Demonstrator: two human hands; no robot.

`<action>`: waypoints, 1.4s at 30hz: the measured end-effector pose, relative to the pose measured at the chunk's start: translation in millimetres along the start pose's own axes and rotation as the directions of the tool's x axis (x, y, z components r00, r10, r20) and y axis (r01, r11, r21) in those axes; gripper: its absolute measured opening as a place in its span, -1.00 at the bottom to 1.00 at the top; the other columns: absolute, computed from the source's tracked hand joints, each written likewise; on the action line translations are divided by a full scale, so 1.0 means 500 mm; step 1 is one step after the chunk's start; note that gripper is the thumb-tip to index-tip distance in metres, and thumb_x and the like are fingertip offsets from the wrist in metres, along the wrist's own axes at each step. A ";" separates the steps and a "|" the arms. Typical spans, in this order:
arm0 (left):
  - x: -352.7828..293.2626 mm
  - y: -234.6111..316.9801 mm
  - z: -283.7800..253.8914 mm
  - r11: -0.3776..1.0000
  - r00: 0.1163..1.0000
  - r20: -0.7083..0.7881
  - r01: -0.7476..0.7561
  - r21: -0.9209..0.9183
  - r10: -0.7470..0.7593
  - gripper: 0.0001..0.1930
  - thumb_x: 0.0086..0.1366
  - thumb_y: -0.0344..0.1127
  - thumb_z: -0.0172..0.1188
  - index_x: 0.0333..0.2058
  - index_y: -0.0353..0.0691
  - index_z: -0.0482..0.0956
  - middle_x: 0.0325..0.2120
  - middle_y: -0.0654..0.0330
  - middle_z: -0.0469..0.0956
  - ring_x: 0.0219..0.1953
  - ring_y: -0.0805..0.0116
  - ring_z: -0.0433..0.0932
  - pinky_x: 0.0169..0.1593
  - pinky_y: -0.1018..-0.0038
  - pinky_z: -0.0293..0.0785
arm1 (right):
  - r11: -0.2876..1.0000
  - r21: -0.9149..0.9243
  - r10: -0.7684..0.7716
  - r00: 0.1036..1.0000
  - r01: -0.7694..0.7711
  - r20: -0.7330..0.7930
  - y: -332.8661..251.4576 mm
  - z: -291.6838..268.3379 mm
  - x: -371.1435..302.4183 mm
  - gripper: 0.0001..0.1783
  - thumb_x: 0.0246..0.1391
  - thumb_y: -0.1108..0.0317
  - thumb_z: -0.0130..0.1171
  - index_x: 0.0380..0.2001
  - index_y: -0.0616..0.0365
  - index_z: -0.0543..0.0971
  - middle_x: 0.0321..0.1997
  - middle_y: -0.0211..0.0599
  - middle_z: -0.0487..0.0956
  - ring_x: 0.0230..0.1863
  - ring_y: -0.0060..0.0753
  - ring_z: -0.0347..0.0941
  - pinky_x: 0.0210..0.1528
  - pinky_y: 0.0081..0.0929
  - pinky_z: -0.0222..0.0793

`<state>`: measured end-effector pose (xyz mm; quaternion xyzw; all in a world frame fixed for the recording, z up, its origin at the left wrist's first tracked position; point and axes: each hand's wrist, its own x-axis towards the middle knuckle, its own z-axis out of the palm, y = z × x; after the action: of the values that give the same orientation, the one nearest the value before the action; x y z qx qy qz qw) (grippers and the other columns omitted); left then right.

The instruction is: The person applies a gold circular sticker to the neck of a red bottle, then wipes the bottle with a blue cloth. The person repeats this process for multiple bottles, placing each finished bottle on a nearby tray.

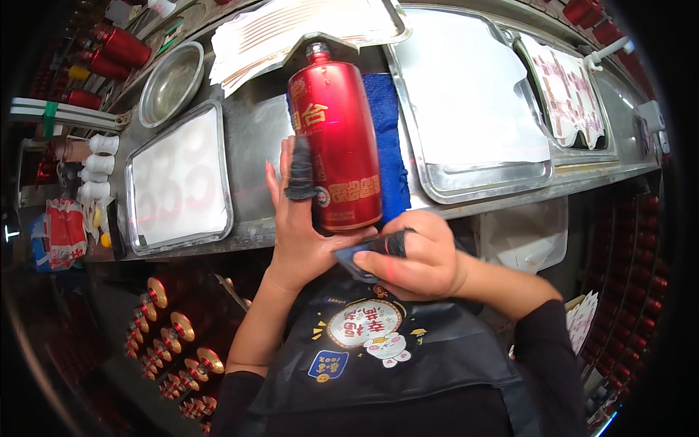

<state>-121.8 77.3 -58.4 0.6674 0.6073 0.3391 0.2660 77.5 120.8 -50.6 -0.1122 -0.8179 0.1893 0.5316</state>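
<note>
A glossy red bottle [335, 138] with gold markings lies on a folded blue cloth [395, 146], its neck pointing away from me. My left hand [302, 226] holds it at the near left, the fingers stretched along its side and the thumb across its base. Black wrapping [301, 175] covers part of those fingers. Close by the bottle's base, my right hand [422, 262] is closed on a small dark blue-grey pad [355, 261]. Its exact kind is unclear. A finger of the right hand also wears a dark wrap.
Metal trays with white sheets stand left [227, 211] and right [502, 182] of the bottle. Printed sheets [255, 44] lie beyond it, near a steel bowl [196, 73]. Several red bottles with gold bases [182, 326] stand below the bench at left. Another tray [598, 149] holds label sheets.
</note>
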 end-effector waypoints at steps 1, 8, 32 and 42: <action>-0.001 0.003 0.006 0.997 1.000 -0.022 -0.008 0.071 0.009 0.17 -0.13 0.10 0.61 0.36 -0.30 0.16 0.25 -0.07 0.38 0.36 -0.13 0.27 0.45 -0.23 -0.41 | 0.975 0.015 0.220 0.975 -0.220 0.012 0.003 -0.005 -0.006 -0.77 -0.18 0.51 0.38 -0.35 0.14 0.65 -0.56 -0.32 0.42 -0.49 -0.31 0.41 -0.43 -0.38 0.37; 0.003 -0.005 0.004 0.980 0.991 0.040 0.134 -0.149 -0.130 0.09 -0.16 0.09 0.64 0.29 -0.23 0.26 -0.07 0.18 0.67 0.13 0.08 0.57 0.45 -0.24 -0.46 | 0.719 0.136 0.689 0.674 -0.682 -0.267 -0.011 -0.003 -0.058 -0.80 0.03 0.41 0.46 -0.34 0.22 0.63 -0.42 -0.28 0.59 -0.42 -0.39 0.50 -0.31 -0.51 0.41; 0.246 -0.066 -0.089 0.981 0.965 -0.217 0.117 -0.152 -0.149 -0.45 0.38 0.18 0.14 -0.40 -0.30 0.62 -0.51 -0.02 0.63 -0.43 0.24 0.62 -0.26 0.29 0.50 | 0.378 0.571 0.919 0.371 -0.729 -0.135 0.085 -0.073 -0.014 -0.75 0.07 0.53 0.29 -0.14 0.32 0.61 -0.28 -0.37 0.61 -0.33 -0.59 0.47 -0.11 -0.61 0.36; 0.314 -0.098 -0.027 0.946 0.941 -0.164 0.264 -0.186 -0.295 -0.31 0.36 0.14 -0.02 0.10 -0.48 0.38 -0.05 -0.37 0.56 0.07 -0.31 0.53 0.17 0.13 0.44 | 0.749 -0.071 0.662 0.741 -0.659 0.113 0.004 0.099 -0.047 -0.04 -0.20 0.55 0.36 0.37 0.26 0.27 0.14 -0.09 0.46 0.17 -0.26 0.42 -0.04 -0.51 0.44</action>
<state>-157.8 238.1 -67.0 0.5152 0.6891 0.4079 0.3057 42.1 104.0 -89.1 -0.3887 -0.7607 0.3614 0.3738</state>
